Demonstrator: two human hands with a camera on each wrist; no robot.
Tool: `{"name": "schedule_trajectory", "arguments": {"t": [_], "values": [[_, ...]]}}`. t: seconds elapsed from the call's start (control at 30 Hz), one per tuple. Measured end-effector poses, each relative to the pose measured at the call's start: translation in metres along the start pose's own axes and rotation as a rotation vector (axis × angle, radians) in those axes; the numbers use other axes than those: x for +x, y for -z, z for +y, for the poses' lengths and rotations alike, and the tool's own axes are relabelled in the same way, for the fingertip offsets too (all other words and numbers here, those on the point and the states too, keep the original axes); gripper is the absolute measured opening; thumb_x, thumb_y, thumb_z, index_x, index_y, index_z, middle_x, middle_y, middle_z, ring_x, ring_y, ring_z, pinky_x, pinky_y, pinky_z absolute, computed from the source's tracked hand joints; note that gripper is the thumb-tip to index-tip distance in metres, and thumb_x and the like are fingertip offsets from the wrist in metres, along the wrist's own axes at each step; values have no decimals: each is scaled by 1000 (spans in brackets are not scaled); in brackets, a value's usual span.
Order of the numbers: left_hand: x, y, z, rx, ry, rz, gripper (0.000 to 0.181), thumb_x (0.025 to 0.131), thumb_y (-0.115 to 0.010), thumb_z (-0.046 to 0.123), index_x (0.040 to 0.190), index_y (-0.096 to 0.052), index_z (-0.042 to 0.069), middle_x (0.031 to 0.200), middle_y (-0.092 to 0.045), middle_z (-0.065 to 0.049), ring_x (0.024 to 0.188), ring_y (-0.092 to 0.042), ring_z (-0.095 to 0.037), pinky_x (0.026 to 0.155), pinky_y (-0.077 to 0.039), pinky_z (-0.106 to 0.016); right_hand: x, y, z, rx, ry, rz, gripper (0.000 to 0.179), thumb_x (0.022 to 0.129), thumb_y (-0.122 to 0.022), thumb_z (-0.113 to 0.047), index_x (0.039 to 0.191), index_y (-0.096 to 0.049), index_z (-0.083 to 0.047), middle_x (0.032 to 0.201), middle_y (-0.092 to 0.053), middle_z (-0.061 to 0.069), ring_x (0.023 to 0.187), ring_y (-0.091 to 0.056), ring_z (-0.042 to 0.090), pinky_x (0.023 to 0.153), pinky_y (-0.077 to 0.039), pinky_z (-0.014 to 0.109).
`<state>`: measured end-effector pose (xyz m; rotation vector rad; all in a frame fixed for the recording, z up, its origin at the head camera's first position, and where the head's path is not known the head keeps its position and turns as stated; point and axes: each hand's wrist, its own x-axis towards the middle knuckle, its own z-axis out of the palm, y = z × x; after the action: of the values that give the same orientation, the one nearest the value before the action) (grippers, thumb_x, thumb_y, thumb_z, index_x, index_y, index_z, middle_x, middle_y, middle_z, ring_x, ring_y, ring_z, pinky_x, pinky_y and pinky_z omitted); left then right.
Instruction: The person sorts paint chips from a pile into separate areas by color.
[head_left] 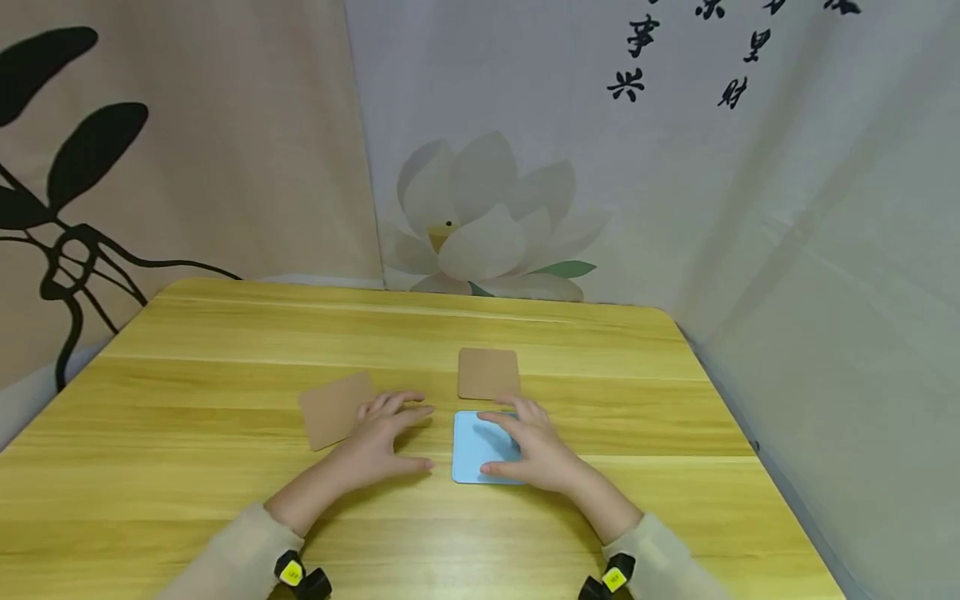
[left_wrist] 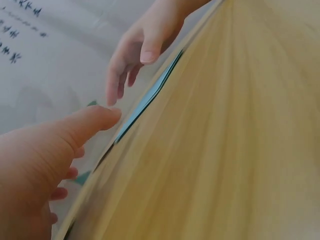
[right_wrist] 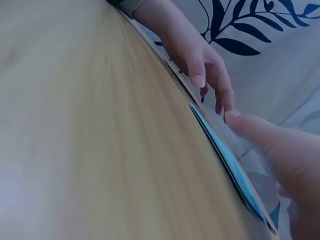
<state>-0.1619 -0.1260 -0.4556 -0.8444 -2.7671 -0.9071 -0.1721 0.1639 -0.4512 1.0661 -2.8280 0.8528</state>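
A light blue square card (head_left: 472,446) with rounded corners lies flat on the wooden table (head_left: 390,542), seen edge-on as a thin strip in both wrist views. Above its right part hovers my right hand (head_left: 536,446), thumb and fingers spread apart with nothing gripped. My left hand (head_left: 382,442) is held to the left of the blue card, its thumb and fingers likewise apart and holding nothing. Partly behind the left fingers lies a brown square card (head_left: 333,410), turned at an angle. Another brown card (head_left: 487,373) lies just beyond the blue one.
A pale curtain (head_left: 810,250) with a printed lotus and characters hangs behind the table. At the left, another curtain (head_left: 247,150) bears dark leaf prints. Both sleeves carry black wrist devices with yellow labels near the table's front.
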Motion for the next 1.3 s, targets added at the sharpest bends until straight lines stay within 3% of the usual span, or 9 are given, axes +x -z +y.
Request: {"name": "schedule_trajectory", "arguments": {"t": [0.3,0.6,0.9,1.3], "values": [[-25,20,-29,16,36,76,76,75,-78,49,135,-55,9,142,-43,-12,131,-28,-37,96,-14,-64,20,-12,-18,-66,21,5,68,83,-68,-54,139,-51,-20,147,-33,9,135,-24,26,106,-19,55],[-46,36,-49,23,56,159,73,75,-80,44,132,-57,6,143,-39,-16,130,-25,-42,95,-11,-69,40,-29,-45,-52,70,-35,68,86,-67,-51,142,-47,-20,149,-31,10,136,-24,27,106,-22,52],[-56,49,-60,34,124,160,79,75,-79,46,135,-52,3,144,-34,-23,128,-23,-48,92,-13,-69,63,-44,-66,-11,35,-31,67,86,-65,-51,143,-45,-22,151,-28,7,138,-23,24,108,-22,52],[-65,60,-71,62,196,109,84,76,-77,50,140,-47,3,145,-29,-27,128,-20,-53,91,-13,-71,98,-67,-85,8,-23,-13,68,87,-65,-52,144,-45,-23,152,-31,6,140,-23,24,109,-18,53]]}}
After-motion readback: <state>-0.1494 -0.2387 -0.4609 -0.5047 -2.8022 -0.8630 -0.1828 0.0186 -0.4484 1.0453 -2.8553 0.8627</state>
